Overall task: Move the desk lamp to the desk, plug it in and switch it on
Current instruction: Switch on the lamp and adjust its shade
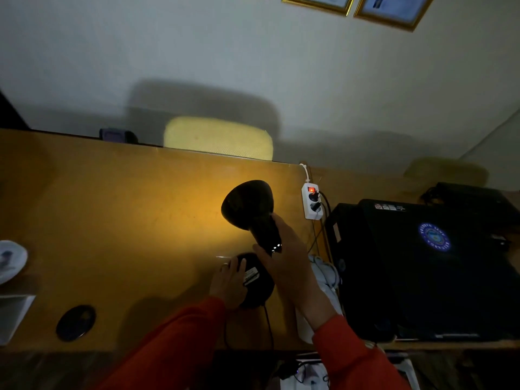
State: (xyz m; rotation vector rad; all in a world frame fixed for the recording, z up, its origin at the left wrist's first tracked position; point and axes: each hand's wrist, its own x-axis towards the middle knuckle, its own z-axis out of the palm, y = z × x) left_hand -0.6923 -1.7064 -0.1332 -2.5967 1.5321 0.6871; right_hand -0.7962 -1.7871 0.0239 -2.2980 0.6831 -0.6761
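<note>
A black desk lamp stands on the wooden desk [112, 220]. Its round shade [247, 204] faces away to the left and throws warm yellow light on the desk and the wall. My right hand [284, 257] grips the lamp's head just behind the shade. My left hand [229, 280] lies flat on the lamp's round base [257, 282], which carries a white label. A black cord runs from the base over the front edge. A white power strip [311, 202] with a lit red switch lies to the right, with two black plugs in it.
A black laptop [422, 266] with a round blue sticker sits on dark cases at the right. A round black disc [76, 322] lies near the front edge. A white plate [11, 261] and papers are at far left. A yellow chair back [219, 139] stands behind.
</note>
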